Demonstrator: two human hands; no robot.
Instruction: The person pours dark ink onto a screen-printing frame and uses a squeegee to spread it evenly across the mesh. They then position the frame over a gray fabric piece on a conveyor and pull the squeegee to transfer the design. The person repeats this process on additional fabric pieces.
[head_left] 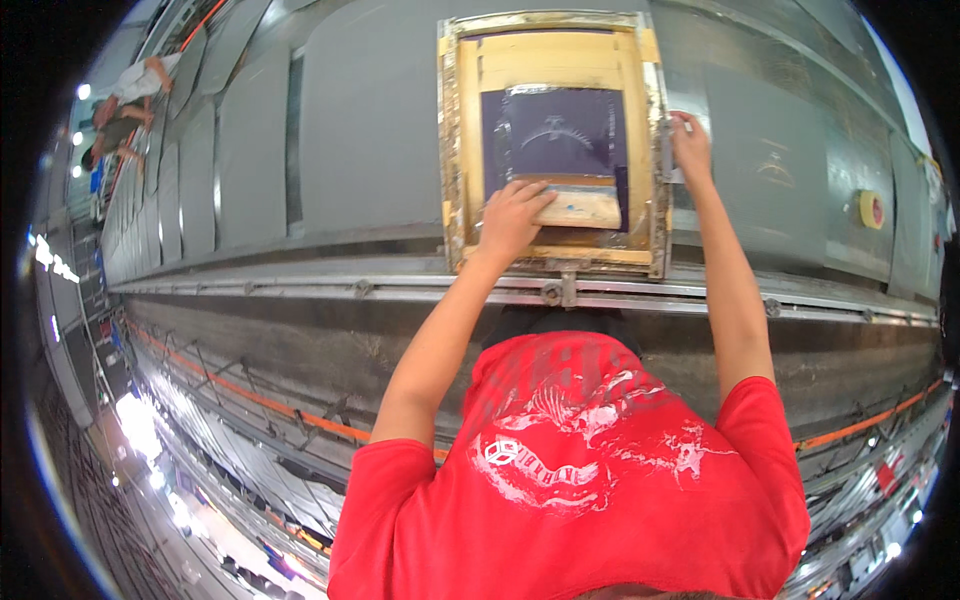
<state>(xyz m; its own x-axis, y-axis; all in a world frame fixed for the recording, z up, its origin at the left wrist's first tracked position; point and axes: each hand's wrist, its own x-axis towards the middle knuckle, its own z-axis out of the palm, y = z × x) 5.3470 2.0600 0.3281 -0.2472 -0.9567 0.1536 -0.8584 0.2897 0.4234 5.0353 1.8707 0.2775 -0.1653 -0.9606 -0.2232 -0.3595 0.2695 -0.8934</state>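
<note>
Both arms extended fwd over long grey desk (370,130). Left hand (512,222) palm-down, fingers wrapped over wooden squeegee (580,208), grip closed on it, at near end of dark mesh inside screen frame (452,140). Right hand (690,145) w/ arm straight, fingers curled on frame's right edge, grip holding it. Frame lies flat on desk.

The screen-printing frame (553,145) lies on the long table (370,130), with the squeegee (580,208) inside it near its front edge. A tape roll (872,209) sits well to the right (another person (120,105) stands far left).
</note>
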